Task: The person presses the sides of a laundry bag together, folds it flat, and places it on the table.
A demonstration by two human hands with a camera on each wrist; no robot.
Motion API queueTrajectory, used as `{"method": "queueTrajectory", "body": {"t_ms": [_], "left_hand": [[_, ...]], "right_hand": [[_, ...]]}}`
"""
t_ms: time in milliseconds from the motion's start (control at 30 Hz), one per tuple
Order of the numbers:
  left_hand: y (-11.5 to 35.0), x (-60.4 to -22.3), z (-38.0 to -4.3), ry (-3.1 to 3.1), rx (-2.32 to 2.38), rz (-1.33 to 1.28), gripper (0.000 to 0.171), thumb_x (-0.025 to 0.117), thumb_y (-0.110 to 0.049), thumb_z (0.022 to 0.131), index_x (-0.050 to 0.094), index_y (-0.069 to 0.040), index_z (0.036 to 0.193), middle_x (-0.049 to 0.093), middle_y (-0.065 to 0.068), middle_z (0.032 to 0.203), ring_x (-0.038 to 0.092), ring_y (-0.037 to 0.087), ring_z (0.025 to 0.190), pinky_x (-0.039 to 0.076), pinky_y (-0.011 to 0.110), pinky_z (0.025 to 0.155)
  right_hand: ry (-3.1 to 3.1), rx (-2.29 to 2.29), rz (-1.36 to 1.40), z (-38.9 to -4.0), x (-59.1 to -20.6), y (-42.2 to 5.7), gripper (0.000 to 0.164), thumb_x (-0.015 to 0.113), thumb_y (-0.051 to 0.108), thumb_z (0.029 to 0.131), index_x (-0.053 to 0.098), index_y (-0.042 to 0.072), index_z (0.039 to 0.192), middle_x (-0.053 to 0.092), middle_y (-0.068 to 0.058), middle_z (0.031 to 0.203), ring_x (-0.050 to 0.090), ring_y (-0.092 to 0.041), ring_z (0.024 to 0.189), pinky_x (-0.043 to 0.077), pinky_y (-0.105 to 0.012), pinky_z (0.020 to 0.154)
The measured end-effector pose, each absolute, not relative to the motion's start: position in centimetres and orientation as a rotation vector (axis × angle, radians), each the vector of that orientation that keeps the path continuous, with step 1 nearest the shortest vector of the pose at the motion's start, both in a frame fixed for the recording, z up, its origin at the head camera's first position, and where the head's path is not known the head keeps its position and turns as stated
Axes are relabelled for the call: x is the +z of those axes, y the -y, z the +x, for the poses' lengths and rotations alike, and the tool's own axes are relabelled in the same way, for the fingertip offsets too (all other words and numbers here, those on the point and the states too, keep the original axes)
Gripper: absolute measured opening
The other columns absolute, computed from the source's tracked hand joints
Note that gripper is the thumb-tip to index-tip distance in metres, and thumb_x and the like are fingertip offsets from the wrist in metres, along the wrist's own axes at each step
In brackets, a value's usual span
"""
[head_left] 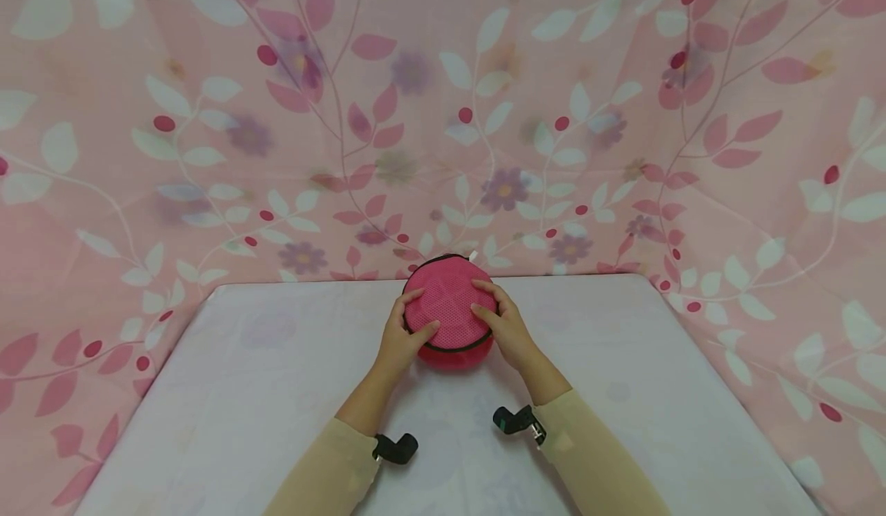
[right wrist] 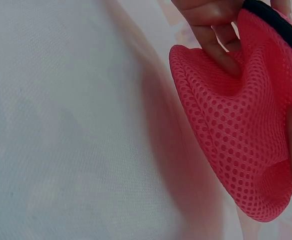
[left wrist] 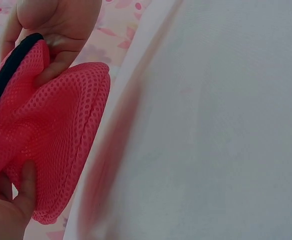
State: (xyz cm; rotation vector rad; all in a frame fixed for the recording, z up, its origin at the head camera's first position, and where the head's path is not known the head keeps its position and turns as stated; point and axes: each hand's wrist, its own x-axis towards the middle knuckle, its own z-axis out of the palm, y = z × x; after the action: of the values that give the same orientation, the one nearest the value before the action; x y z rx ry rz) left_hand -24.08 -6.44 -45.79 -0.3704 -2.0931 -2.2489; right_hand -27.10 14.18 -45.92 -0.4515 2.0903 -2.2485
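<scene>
A round pink mesh laundry bag (head_left: 448,304) with a black zipper edge is held between both hands near the far edge of the table. My left hand (head_left: 403,335) grips its left side, thumb on the front mesh. On the opposite side my right hand (head_left: 511,331) grips it the same way. In the left wrist view the soft mesh (left wrist: 60,130) bulges and folds below the black zipper (left wrist: 5,75), and a reddish shadow falls on the tabletop. Fingers press a dent into the mesh (right wrist: 226,135) in the right wrist view.
A white-covered table (head_left: 277,393) spreads under the arms. Behind it and at both sides hangs a pink floral cloth (head_left: 443,116). Small black devices (head_left: 396,449) are worn at both wrists, over beige sleeves.
</scene>
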Motion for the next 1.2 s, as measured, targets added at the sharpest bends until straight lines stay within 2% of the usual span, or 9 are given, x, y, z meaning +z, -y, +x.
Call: {"method": "queueTrajectory", "body": {"t_ms": [300, 533, 700, 1000, 1200], "left_hand": [[6.5, -45.9, -24.1, 2.118, -2.232, -0.347, 0.064, 0.069, -0.009, 0.082, 0.037, -0.011, 0.137, 0.04, 0.008, 0.137, 0.042, 0.023, 0.124, 0.032, 0.04, 0.104], [6.5, -45.9, -24.1, 2.122, -2.24, -0.304, 0.064, 0.071, -0.009, 0.08, 0.039, -0.012, 0.136, 0.04, 0.006, 0.138, 0.041, 0.022, 0.124, 0.031, 0.04, 0.105], [6.6, -46.0, -24.1, 2.11, -2.26, -0.307, 0.064, 0.07, -0.009, 0.081, 0.039, -0.011, 0.136, 0.039, 0.006, 0.139, 0.039, 0.022, 0.126, 0.03, 0.04, 0.105], [6.7, -46.3, -24.3, 2.107, -2.263, -0.337, 0.063, 0.071, -0.01, 0.081, 0.039, -0.011, 0.135, 0.041, 0.008, 0.137, 0.042, 0.023, 0.123, 0.033, 0.039, 0.103], [6.6, -48.4, -25.6, 2.081, -2.261, -0.304, 0.06, 0.074, -0.018, 0.078, 0.045, -0.024, 0.13, 0.045, 0.001, 0.133, 0.046, 0.018, 0.119, 0.034, 0.039, 0.102]], "right_hand": [[-2.094, -2.261, -0.459, -27.2, -46.3, -14.1, 0.046, 0.06, 0.012, 0.09, 0.045, 0.012, 0.133, 0.037, -0.002, 0.141, 0.033, -0.017, 0.129, 0.026, -0.036, 0.107], [-2.083, -2.247, -0.408, -27.0, -46.0, -14.1, 0.05, 0.063, 0.01, 0.087, 0.046, 0.014, 0.133, 0.035, -0.001, 0.142, 0.034, -0.018, 0.128, 0.027, -0.037, 0.107], [-2.088, -2.202, -0.391, -26.3, -44.8, -14.0, 0.052, 0.062, 0.006, 0.087, 0.043, 0.009, 0.135, 0.032, -0.006, 0.144, 0.032, -0.022, 0.13, 0.026, -0.039, 0.107], [-2.131, -2.148, -0.359, -25.8, -44.2, -13.9, 0.052, 0.061, 0.008, 0.088, 0.041, 0.009, 0.136, 0.03, -0.006, 0.145, 0.031, -0.021, 0.131, 0.027, -0.038, 0.107], [-2.131, -2.154, -0.319, -25.9, -44.6, -13.9, 0.052, 0.063, 0.009, 0.087, 0.043, 0.011, 0.136, 0.03, -0.004, 0.145, 0.031, -0.019, 0.131, 0.026, -0.036, 0.107]]}}
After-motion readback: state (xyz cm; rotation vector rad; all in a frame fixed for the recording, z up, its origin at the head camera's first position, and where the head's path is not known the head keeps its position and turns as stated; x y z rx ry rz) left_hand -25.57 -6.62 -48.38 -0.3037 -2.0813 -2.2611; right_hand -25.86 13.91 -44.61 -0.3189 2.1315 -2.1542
